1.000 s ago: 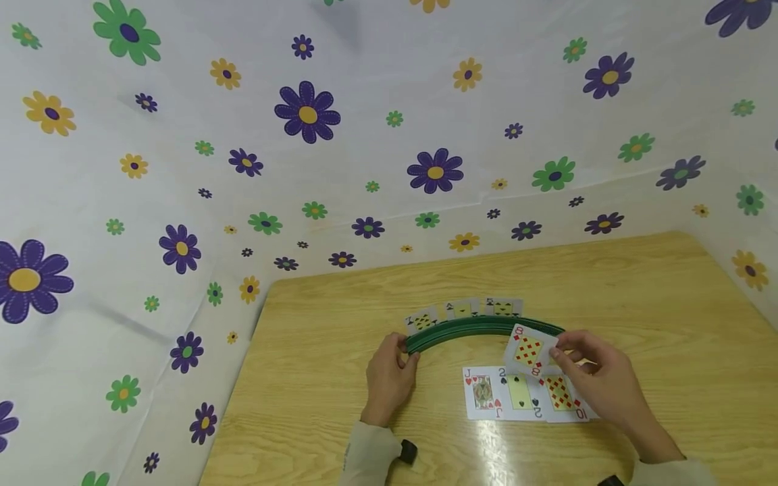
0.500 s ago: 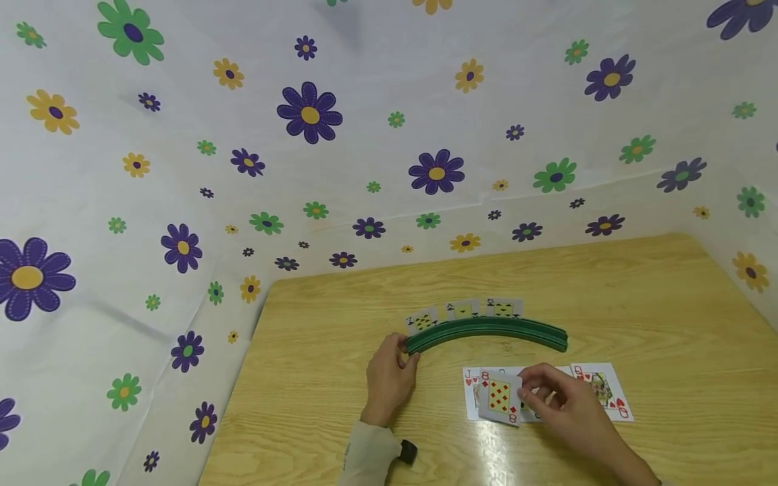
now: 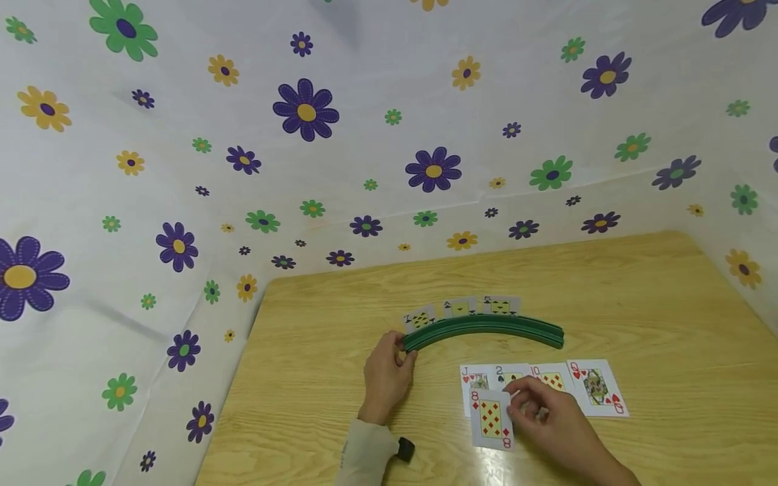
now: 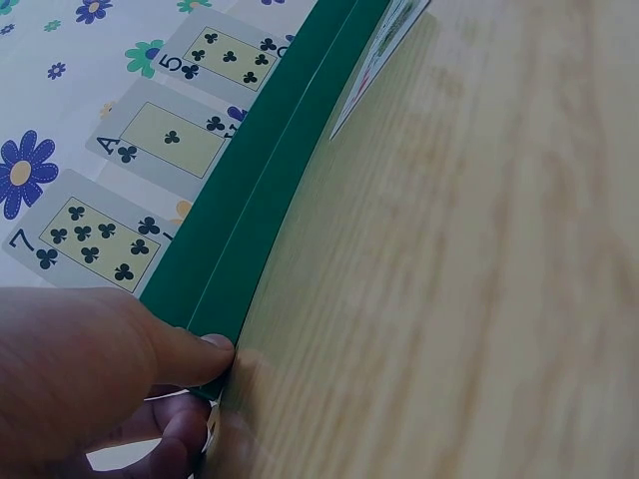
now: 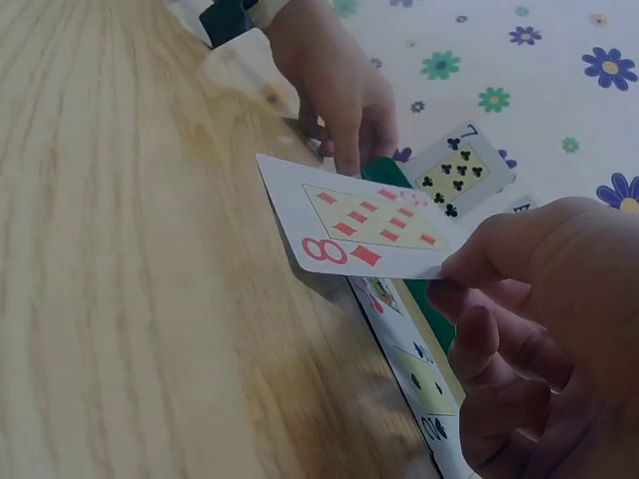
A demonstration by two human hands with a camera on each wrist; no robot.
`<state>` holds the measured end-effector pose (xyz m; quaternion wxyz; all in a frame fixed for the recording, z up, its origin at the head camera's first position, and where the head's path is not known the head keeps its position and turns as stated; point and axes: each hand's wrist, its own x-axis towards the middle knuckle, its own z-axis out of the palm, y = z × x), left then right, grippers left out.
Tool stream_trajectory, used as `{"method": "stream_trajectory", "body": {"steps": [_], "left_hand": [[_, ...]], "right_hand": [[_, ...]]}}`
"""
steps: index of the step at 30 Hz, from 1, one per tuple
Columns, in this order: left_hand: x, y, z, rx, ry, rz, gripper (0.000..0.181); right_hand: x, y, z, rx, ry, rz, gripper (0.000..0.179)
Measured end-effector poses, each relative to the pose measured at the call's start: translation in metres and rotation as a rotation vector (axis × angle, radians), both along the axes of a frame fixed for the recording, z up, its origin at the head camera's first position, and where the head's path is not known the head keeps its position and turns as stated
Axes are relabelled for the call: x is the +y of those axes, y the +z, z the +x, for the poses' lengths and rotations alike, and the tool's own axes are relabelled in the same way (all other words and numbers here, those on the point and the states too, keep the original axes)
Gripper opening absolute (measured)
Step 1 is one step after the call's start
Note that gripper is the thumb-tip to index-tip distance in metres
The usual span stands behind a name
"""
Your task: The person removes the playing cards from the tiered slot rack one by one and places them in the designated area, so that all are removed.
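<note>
A curved green card holder (image 3: pixel 486 325) lies on the table. My left hand (image 3: pixel 385 374) pinches its left end, with the thumb (image 4: pixel 205 354) on the near side. Upright in the holder stand the seven of clubs (image 3: pixel 421 318), ace of clubs (image 3: pixel 460 308) and five of clubs (image 3: pixel 502 306). Between thumb and fingers, my right hand (image 3: pixel 556 422) pinches the eight of diamonds (image 3: pixel 491 420) by its right edge. In the right wrist view that card (image 5: pixel 364 225) is tilted above the table. It covers the lower part of the jack of hearts (image 3: pixel 477 378) in the head view.
Face up in an overlapping row in front of the holder lie the jack, the two of spades (image 3: pixel 510 372), the ten of diamonds (image 3: pixel 550 378) and the queen of hearts (image 3: pixel 595 388). A flower-printed sheet (image 3: pixel 365 135) rises behind the wooden table (image 3: pixel 316 337).
My right hand has brought the eight of diamonds from the holder's right part down and left, toward the near side of the card row. My left hand keeps its place on the holder.
</note>
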<state>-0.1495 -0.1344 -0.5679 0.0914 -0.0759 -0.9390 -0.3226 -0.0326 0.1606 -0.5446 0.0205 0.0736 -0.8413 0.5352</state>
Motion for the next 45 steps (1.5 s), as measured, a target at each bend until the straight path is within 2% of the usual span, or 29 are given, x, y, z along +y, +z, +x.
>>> {"method": "stream_trajectory", "body": {"steps": [5, 13, 20, 25, 29, 36, 45], "left_hand": [[0.0, 0.0, 0.0, -0.001, -0.005, 0.004, 0.03], [0.0, 0.0, -0.001, 0.012, -0.003, 0.005, 0.029], [-0.001, 0.007, -0.006, 0.009, 0.005, 0.006, 0.029], [-0.001, 0.006, -0.006, -0.001, 0.0, 0.008, 0.029], [-0.001, 0.005, -0.004, -0.01, -0.001, 0.006, 0.03], [0.0, 0.004, -0.002, -0.012, -0.001, 0.005, 0.029], [0.0, 0.003, 0.0, -0.021, -0.003, 0.001, 0.029]], "right_hand": [[-0.003, 0.002, 0.004, -0.067, 0.005, 0.031, 0.031], [-0.006, 0.005, 0.005, -0.189, 0.07, 0.124, 0.034], [-0.016, 0.007, 0.005, -0.209, 0.049, 0.21, 0.033], [-0.018, 0.009, 0.007, -0.268, 0.012, 0.214, 0.031], [-0.017, 0.009, 0.009, -0.258, -0.005, 0.199, 0.028], [-0.017, 0.007, 0.01, -0.309, -0.009, 0.2, 0.033], [-0.017, 0.007, 0.01, -0.32, -0.022, 0.198, 0.03]]}}
